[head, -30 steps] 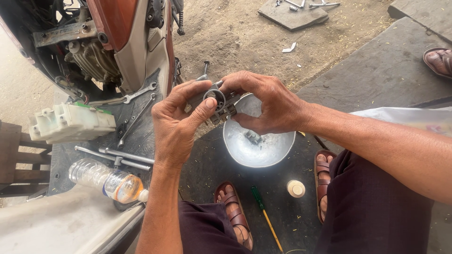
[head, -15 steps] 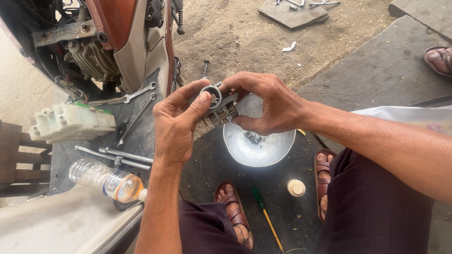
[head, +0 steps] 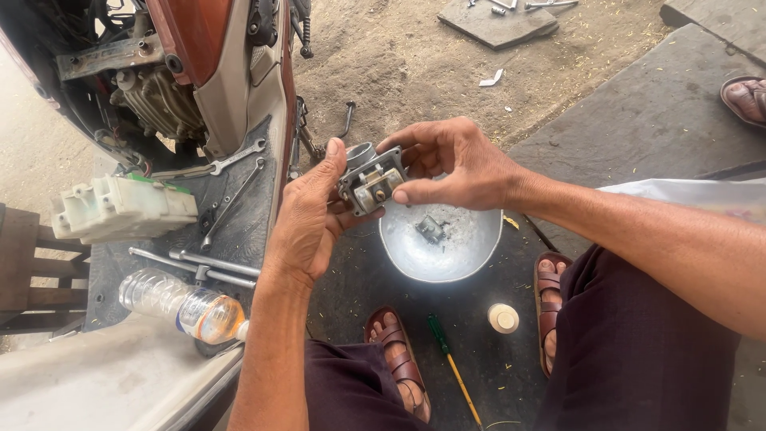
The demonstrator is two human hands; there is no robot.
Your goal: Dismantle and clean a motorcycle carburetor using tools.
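Now I have turned the small metal engine part so its open side faces me; my left hand and right hand both grip it above the metal bowl.

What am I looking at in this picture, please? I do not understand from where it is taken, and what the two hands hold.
The camera sits on a person's head and looks down, so you see that person's own arms and sandalled feet. The left hand and the right hand together hold a small grey metal engine part above a shiny metal bowl, which has a small metal piece inside. On the dark ground lie a green-handled screwdriver and a small round cap. To the left stand an opened motorbike, two wrenches, a white plastic block and a plastic bottle lying on its side.
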